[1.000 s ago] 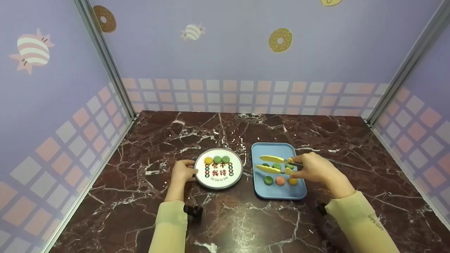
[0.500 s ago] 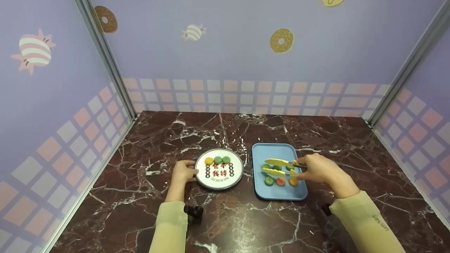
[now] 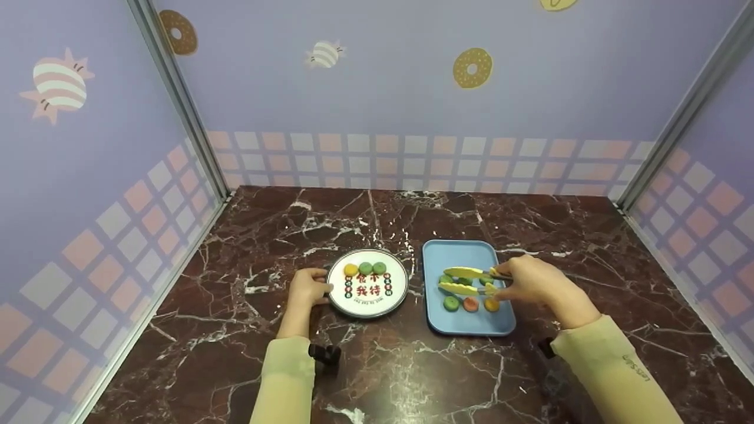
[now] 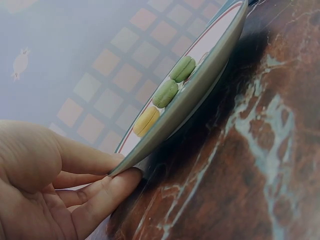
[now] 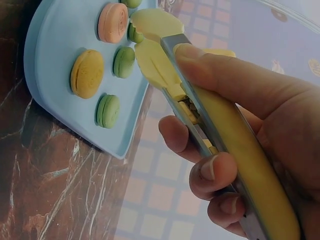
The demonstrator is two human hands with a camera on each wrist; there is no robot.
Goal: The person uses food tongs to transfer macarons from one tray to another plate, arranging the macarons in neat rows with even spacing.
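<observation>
The thumb and fingers of my left hand (image 3: 306,288) pinch the near-left rim of a round white plate (image 4: 200,92) printed with red characters. On that plate one yellow macaron (image 4: 146,121) and two green macarons (image 4: 165,93) stand in a row. My right hand (image 3: 539,288) grips yellow-tipped tongs (image 5: 240,140) over a blue tray (image 3: 459,254). Their parted tips straddle the tray's back row, around the leftmost green macaron (image 3: 446,280). Tong arms partly hide that row. The tray's front row has a green macaron (image 3: 451,303), a pink macaron (image 5: 113,23) and a yellow macaron (image 5: 87,73).
Plate and tray stand side by side on a dark red marbled tabletop (image 3: 406,377), a narrow gap between them. Purple patterned panels (image 3: 389,88) enclose the back and both sides. Small white specks (image 3: 406,235) lie behind the plate.
The tongs have shifted slightly right over the tray, and their tips have drawn a little closer together around the back-row green macaron. My left hand stays at the plate rim.
</observation>
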